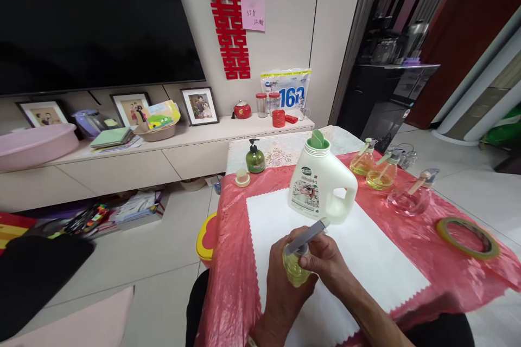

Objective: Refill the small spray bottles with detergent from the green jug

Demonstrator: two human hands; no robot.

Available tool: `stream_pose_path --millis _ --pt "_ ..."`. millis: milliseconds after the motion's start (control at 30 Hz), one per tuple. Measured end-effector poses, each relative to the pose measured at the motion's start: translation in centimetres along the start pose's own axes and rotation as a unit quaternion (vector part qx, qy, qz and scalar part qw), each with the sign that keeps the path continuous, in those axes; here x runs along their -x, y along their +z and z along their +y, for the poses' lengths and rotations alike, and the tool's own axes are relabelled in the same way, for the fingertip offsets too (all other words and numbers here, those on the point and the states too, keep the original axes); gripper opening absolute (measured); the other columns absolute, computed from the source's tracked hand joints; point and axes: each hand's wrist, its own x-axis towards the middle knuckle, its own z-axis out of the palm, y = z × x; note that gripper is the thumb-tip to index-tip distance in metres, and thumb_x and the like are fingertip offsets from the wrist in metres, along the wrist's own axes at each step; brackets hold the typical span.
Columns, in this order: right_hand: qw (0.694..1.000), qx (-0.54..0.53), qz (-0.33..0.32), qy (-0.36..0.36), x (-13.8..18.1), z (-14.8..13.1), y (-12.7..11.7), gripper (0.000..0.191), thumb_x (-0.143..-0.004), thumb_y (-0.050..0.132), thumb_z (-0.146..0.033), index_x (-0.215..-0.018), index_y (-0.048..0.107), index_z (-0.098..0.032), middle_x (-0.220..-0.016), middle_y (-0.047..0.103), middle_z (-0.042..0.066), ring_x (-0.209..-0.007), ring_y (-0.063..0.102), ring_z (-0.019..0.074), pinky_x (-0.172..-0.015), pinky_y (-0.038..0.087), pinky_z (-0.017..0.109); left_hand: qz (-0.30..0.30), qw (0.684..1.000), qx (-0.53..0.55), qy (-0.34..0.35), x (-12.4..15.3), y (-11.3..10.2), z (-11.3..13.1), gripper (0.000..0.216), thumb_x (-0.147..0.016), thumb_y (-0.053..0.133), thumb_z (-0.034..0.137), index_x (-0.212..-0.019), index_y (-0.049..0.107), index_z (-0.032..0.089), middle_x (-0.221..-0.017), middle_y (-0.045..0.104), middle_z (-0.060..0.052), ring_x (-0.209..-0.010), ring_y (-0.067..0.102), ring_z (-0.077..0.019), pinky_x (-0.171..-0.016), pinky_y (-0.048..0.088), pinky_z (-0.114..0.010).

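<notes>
My left hand (280,276) is wrapped around a small clear pump bottle (298,274) with a yellow-green look, held above the white cloth. A grey pump head (307,236) tops it, its long spout pointing up and right. My right hand (325,257) is closed at the bottle's neck, thumb and fingers gripping around the base of the pump. Just beyond my hands stands a large white detergent jug (321,181), upright, with an open green pouring mouth (318,140). To its left lies a cream cap (242,177) on the red table cover.
A green pump bottle (255,158) stands at the table's far left. Along the right are two pump bottles of yellow liquid (362,160) (382,174), a pinkish clear bottle (410,198) and a tape roll (468,237). Red film (238,238) and a white cloth (268,211) cover the table.
</notes>
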Motion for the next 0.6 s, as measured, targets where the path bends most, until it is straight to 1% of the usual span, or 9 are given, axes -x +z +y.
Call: stream_pose_path --millis 133,233,333,467,533,600 --pt "0.999 -0.006 0.032 -0.008 0.1 0.7 0.3 0.032 -0.08 0.084 -0.034 -0.107 0.072 -0.021 -0.103 0.06 0.004 -0.093 0.056 0.0163 -0.082 0.047 0.025 -0.01 1.0 -0.01 0.012 -0.3 -0.2 0.7 0.044 -0.073 0.072 0.025 -0.117 0.069 0.026 -0.101 0.074 -0.005 -0.093 0.071 -0.0279 -0.087 0.06 -0.045" --pt "0.999 -0.008 0.049 -0.011 0.1 0.8 0.5 0.032 -0.078 0.086 -0.034 -0.103 0.072 -0.021 -0.099 0.059 0.003 -0.091 0.056 0.0152 -0.08 0.047 0.024 -0.007 1.0 0.01 0.006 -0.3 -0.4 0.9 0.044 -0.073 0.073 0.029 -0.117 0.069 0.025 -0.101 0.073 -0.005 -0.093 0.071 -0.028 -0.085 0.06 -0.044" --pt "0.998 -0.001 0.055 -0.009 0.1 0.7 0.7 0.031 -0.077 0.086 -0.035 -0.099 0.071 -0.018 -0.092 0.058 0.003 -0.087 0.055 0.0146 -0.078 0.047 0.024 -0.003 0.999 0.044 -0.03 0.2 -0.5 0.6 0.052 -0.07 0.078 0.032 -0.12 0.067 0.024 -0.108 0.072 -0.007 -0.099 0.069 -0.0295 -0.088 0.06 -0.044" --pt "0.997 0.014 0.074 -0.013 0.2 0.9 0.7 0.034 -0.077 0.085 -0.037 -0.1 0.071 -0.017 -0.092 0.059 0.004 -0.086 0.055 0.0151 -0.078 0.047 0.024 -0.026 0.99 0.098 -0.094 1.2 -0.5 -0.7 0.068 -0.064 0.084 0.029 -0.128 0.061 0.022 -0.122 0.067 -0.01 -0.115 0.064 -0.0337 -0.098 0.056 -0.049" --pt "0.996 0.023 0.085 -0.016 0.2 1.2 0.7 0.035 -0.078 0.084 -0.039 -0.101 0.071 -0.017 -0.093 0.06 0.004 -0.087 0.056 0.0162 -0.078 0.047 0.025 -0.038 0.988 0.114 -0.1 1.5 -0.4 -1.4 0.074 -0.063 0.084 0.025 -0.131 0.058 0.022 -0.128 0.063 -0.011 -0.121 0.061 -0.0349 -0.103 0.053 -0.051" --pt "0.995 0.034 0.092 -0.019 0.2 1.4 0.7 0.035 -0.077 0.084 -0.04 -0.098 0.071 -0.016 -0.091 0.06 0.005 -0.086 0.056 0.0167 -0.078 0.047 0.025 -0.054 0.986 0.125 -0.096 1.8 -0.6 -1.9 0.075 -0.063 0.084 0.022 -0.133 0.056 0.023 -0.13 0.061 -0.011 -0.125 0.058 -0.0351 -0.107 0.05 -0.052"
